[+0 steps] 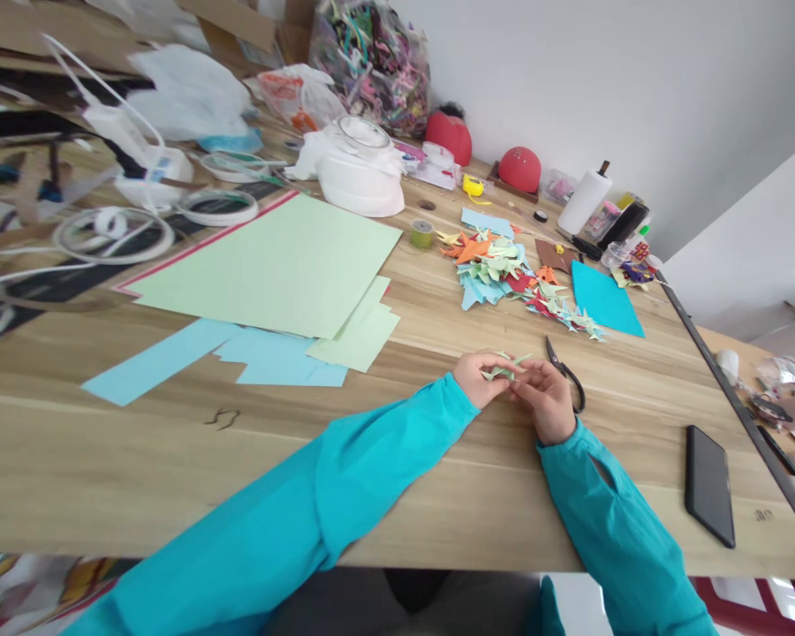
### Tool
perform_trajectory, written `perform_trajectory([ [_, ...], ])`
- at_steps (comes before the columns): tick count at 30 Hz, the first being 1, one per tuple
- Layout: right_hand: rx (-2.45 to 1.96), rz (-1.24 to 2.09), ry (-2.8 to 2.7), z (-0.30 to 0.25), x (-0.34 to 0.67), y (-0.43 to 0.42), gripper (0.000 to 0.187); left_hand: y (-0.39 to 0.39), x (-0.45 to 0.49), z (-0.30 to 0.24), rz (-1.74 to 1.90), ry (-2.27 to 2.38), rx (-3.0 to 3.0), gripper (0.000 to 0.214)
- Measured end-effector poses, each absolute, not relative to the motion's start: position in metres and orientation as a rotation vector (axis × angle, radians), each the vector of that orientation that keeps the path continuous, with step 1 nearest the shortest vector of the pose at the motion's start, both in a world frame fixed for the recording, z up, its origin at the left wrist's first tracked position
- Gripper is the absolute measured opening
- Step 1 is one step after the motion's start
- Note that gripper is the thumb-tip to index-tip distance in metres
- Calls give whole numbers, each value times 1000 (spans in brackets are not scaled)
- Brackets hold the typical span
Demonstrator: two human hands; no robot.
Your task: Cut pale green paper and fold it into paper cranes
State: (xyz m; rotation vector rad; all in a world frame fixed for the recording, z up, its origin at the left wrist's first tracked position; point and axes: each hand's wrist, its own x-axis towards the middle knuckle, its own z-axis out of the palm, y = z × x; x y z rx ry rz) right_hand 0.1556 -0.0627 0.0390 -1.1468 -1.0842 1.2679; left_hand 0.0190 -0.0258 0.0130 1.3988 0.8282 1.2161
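Between my two hands is a small piece of folded pale green paper (pixel 505 366). My left hand (pixel 480 375) pinches it from the left, with the fingers curled around it. From the other side, my right hand (pixel 544 396) grips its edge between thumb and fingers. Black-handled scissors (pixel 575 382) lie on the table just beyond my right hand, blades pointing away. Farther back sits a pile of folded paper shapes (pixel 494 265) in orange, green, blue and red, trailing off to the right.
Large green sheets (pixel 271 261) and blue paper strips (pixel 165 358) cover the left side. A teal sheet (pixel 606 299) lies right of the pile. A phone (pixel 708 484) rests near the right edge. Cables (pixel 112 234), a thread spool (pixel 422 233) and bags stand farther back.
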Motion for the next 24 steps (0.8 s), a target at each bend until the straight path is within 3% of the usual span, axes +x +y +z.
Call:
perform_trajectory([
  [11, -1192, 1270, -1074, 37, 159, -61, 42, -24, 18, 10, 1185, 861, 1489, 26],
  [24, -1217, 1175, -1102, 37, 162, -59, 41, -23, 20, 6, 1189, 960, 1560, 11],
])
